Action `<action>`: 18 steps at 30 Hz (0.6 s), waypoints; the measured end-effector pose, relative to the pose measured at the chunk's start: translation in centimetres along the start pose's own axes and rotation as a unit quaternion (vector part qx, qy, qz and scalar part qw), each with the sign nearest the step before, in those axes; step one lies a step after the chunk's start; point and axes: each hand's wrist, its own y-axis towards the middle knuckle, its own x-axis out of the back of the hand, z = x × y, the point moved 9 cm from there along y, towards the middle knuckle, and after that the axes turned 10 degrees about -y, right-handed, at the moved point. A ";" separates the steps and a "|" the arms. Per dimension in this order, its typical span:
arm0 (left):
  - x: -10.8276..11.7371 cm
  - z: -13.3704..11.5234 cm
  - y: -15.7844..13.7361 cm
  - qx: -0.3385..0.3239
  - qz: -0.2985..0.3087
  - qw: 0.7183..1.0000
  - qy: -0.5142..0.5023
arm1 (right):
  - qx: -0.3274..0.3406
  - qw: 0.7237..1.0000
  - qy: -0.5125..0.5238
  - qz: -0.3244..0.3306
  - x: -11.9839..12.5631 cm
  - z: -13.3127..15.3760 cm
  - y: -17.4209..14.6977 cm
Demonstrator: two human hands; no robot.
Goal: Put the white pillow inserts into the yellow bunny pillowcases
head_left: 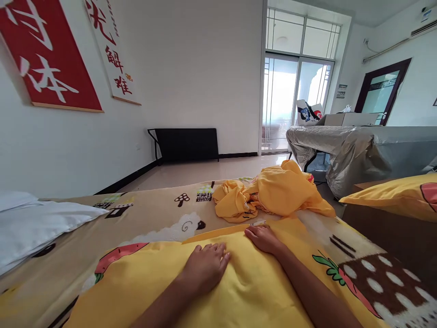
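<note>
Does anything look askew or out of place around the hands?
Yes: the orange-yellow cloth lies in a crumpled heap on the patterned blanket, beyond the left hand and right hand; the yellow fabric beneath them lies flatter.

I see a plump yellow pillow-like cloth piece (252, 291) lying flat, softly creased beneath my left hand (206, 268) and right hand (262, 238). I make out its red watermelon print left of the left hand.

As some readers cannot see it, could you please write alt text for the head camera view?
A person's left hand and right hand rest on yellow printed fabric laid over a patterned blanket. Crumpled yellow cloth lies just beyond, with white fabric at far left.
</note>
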 end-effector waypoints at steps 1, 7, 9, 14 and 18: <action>0.0 0.0 1.0 0.003 0.023 1.000 -0.012 | 0.002 1.000 -0.002 -0.002 0.1 0.1 0.0; -1.0 -1.1 6.2 -0.046 0.088 0.989 -0.107 | 0.002 1.000 -0.013 -0.014 0.6 0.1 -0.4; -1.7 -0.7 6.6 -0.060 0.089 0.984 -0.139 | 0.002 1.000 -0.014 -0.013 0.6 0.2 -0.4; -2.6 3.4 6.1 -0.013 0.114 0.981 -0.157 | -0.015 1.000 -0.011 -0.011 0.7 -0.9 0.0; -0.9 6.3 4.9 0.017 0.104 0.984 -0.142 | -0.067 0.998 -0.008 -0.009 1.0 -4.6 0.1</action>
